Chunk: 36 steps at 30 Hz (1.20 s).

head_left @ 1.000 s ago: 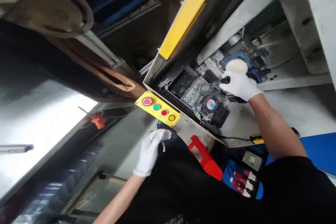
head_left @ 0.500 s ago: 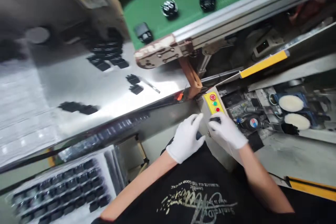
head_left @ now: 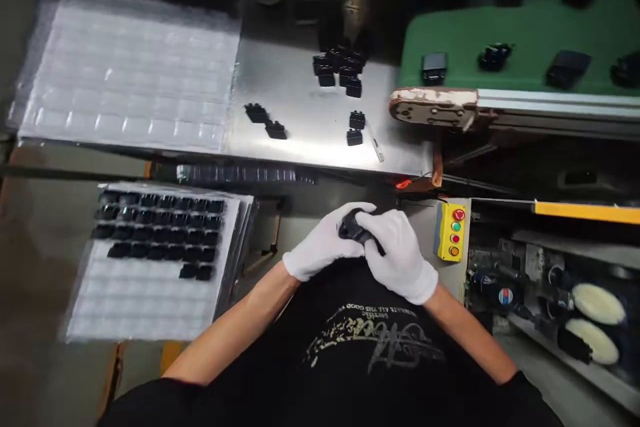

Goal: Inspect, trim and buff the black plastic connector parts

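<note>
In front of my chest, a small black plastic part [head_left: 353,227] is held between both hands. My left hand [head_left: 325,245], in a white glove, curls around the part from the left. My right hand [head_left: 399,255], gloved likewise, grips it from the right with thumb and fingers. The gloves cover much of the part, so its full shape is hidden. Beyond my hands, several similar black parts [head_left: 345,70] lie grouped on the metal table [head_left: 310,140], two more sit beside a thin metal tool [head_left: 376,141].
A green conveyor belt [head_left: 450,33] carries black parts at upper right. A yellow button box [head_left: 451,232] stands right of my hands. At lower left is a clear tray [head_left: 135,300], partly filled with black parts; another clear tray [head_left: 135,67] lies on the table.
My right hand has moved from beside the button box to my left hand, bringing the black part. My left hand has closed around it. The camera view has turned and levelled.
</note>
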Available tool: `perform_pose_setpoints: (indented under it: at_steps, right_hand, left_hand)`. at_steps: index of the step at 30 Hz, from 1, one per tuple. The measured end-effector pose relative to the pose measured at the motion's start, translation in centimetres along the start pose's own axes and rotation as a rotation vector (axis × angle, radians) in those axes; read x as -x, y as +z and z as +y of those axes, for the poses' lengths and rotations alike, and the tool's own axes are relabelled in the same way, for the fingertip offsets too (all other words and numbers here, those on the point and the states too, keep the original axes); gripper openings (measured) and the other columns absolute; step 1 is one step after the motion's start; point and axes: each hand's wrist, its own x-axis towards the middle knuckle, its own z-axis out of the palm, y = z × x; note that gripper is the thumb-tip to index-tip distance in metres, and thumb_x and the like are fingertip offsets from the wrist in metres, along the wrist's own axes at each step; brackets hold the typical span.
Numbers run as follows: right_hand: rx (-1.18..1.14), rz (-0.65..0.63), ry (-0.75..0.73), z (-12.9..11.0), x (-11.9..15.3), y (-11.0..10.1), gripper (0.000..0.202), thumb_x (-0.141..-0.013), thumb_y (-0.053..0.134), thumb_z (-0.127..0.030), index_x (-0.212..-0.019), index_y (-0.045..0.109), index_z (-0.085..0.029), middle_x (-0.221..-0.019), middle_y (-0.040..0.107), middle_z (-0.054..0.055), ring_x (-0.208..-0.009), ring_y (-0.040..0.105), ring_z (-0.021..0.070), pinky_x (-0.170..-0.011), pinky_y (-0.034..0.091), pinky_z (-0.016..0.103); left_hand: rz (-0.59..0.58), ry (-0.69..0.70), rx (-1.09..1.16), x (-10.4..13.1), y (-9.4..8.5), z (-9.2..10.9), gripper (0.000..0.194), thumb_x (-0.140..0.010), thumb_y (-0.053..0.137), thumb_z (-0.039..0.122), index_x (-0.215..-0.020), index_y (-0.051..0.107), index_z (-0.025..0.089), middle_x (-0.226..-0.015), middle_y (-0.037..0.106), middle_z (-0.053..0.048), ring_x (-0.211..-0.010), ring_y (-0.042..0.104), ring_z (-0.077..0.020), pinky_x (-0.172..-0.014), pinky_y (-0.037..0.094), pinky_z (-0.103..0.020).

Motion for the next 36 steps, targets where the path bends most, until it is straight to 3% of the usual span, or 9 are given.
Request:
perform_pose_setpoints:
  at_steps: [3, 8, 15, 21, 25, 29, 36]
  right_hand:
    - [-0.198, 0.156, -0.089, 0.1, -0.4, -1.4, 0.074, -0.086, 0.058, -0.003, -0.149, 0.051, -0.041, -0.106, 0.078, 0.004, -0.091, 0.072, 0.0266, -0.078, 0.06, 0.045]
    - [-0.351, 0.151, -0.158, 1.8, -1.2, -2.9, 0.083, -0.081, 0.068, -0.004, -0.152, 0.05, -0.042, -0.105, 0.081, 0.004, -0.09, 0.078, 0.0273, -0.08, 0.067, 0.049]
    - [-0.452, 0.139, -0.155, 4.5, -3.3, -4.7, 0.078, -0.078, 0.07, -0.006, -0.145, 0.056, -0.043, -0.101, 0.082, 0.003, -0.084, 0.079, 0.0264, -0.079, 0.069, 0.048]
    - [-0.491, 0.144, -0.181, 4.4, -5.5, -5.3, 0.068, -0.08, 0.069, -0.002, -0.138, 0.061, -0.037, -0.1, 0.081, 0.004, -0.087, 0.079, 0.0251, -0.081, 0.069, 0.046]
    - [-0.494, 0.21, -0.229, 3.5, -7.0, -4.7, 0.06, -0.08, 0.069, 0.002, -0.134, 0.065, -0.026, -0.1, 0.08, 0.008, -0.089, 0.078, 0.0239, -0.083, 0.068, 0.044]
    - [-0.459, 0.233, -0.267, 2.1, -9.2, -3.5, 0.056, -0.08, 0.069, 0.005, -0.132, 0.067, -0.018, -0.101, 0.08, 0.011, -0.095, 0.078, 0.0253, -0.087, 0.068, 0.044]
    - [-0.326, 0.434, -0.088, -2.4, -13.2, 0.3, 0.065, -0.075, 0.073, 0.005, -0.132, 0.066, -0.025, -0.105, 0.079, 0.01, -0.089, 0.078, 0.0275, -0.079, 0.068, 0.049]
  left_hand:
    - [0.033, 0.124, -0.168, 0.5, 0.4, 1.7, 0.059, -0.066, 0.083, 0.017, -0.123, 0.07, 0.025, -0.117, 0.075, -0.005, -0.106, 0.07, -0.0283, -0.094, 0.057, -0.039]
    - [0.114, 0.274, -0.311, -1.3, 2.2, 2.2, 0.046, -0.069, 0.078, 0.016, -0.114, 0.071, 0.025, -0.115, 0.075, -0.006, -0.106, 0.071, -0.0293, -0.094, 0.059, -0.04]
    - [0.181, 0.406, -0.293, -3.6, 3.4, 3.1, 0.054, -0.068, 0.076, 0.013, -0.12, 0.069, 0.025, -0.117, 0.073, -0.007, -0.105, 0.071, -0.0288, -0.097, 0.059, -0.043]
    - [0.194, 0.549, -0.243, -4.7, 2.9, 4.0, 0.052, -0.07, 0.072, 0.007, -0.119, 0.063, 0.024, -0.113, 0.07, -0.006, -0.097, 0.07, -0.0222, -0.091, 0.059, -0.035]
    - [0.154, 0.698, -0.216, -5.4, 1.3, 4.1, 0.058, -0.068, 0.072, 0.004, -0.121, 0.06, 0.023, -0.11, 0.068, -0.005, -0.095, 0.068, -0.02, -0.089, 0.059, -0.035]
    - [0.088, 0.753, -0.189, -6.3, -1.8, 4.9, 0.056, -0.071, 0.073, 0.003, -0.12, 0.058, 0.025, -0.115, 0.067, -0.006, -0.104, 0.068, -0.0218, -0.094, 0.058, -0.038]
    - [-0.087, 0.715, -0.177, -6.3, -8.2, 9.2, 0.06, -0.072, 0.072, 0.001, -0.126, 0.058, 0.023, -0.123, 0.067, -0.009, -0.112, 0.068, -0.0242, -0.097, 0.059, -0.039]
